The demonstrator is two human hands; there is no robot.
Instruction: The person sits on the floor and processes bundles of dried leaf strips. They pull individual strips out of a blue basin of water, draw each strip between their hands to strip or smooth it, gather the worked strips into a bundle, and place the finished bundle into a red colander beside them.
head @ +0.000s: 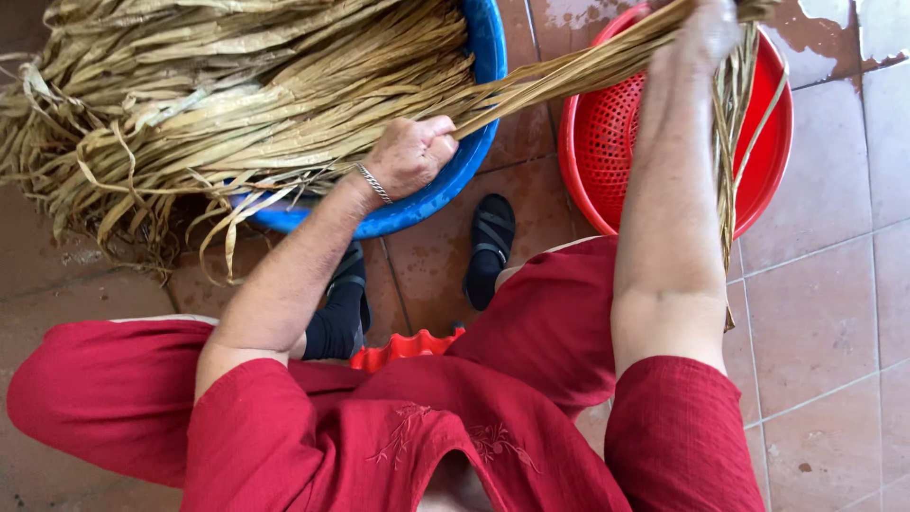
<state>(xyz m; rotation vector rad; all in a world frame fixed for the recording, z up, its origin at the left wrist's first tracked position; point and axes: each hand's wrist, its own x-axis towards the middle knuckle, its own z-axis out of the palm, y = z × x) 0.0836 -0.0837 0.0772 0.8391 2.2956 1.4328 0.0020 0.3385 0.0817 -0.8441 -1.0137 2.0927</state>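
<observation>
My left hand (pixel 413 152) is closed around a bunch of long dried tan leaf strips (pixel 559 74) at the rim of a blue basin (pixel 474 142). The basin is heaped with more dried strips (pixel 218 95) that spill over its left side. My right hand (pixel 706 33) is raised at the top edge of the view, gripping the far end of the same bunch over a red perforated plastic basket (pixel 607 142). Some strips hang from that hand down along the basket. A thin bracelet is on my left wrist.
I am seated in red clothes, feet in black socks and sandals (pixel 493 242) on a reddish tiled floor (pixel 815 313). The scalloped edge of a red plastic stool (pixel 403 346) shows between my knees. Loose strips trail onto the floor at the left.
</observation>
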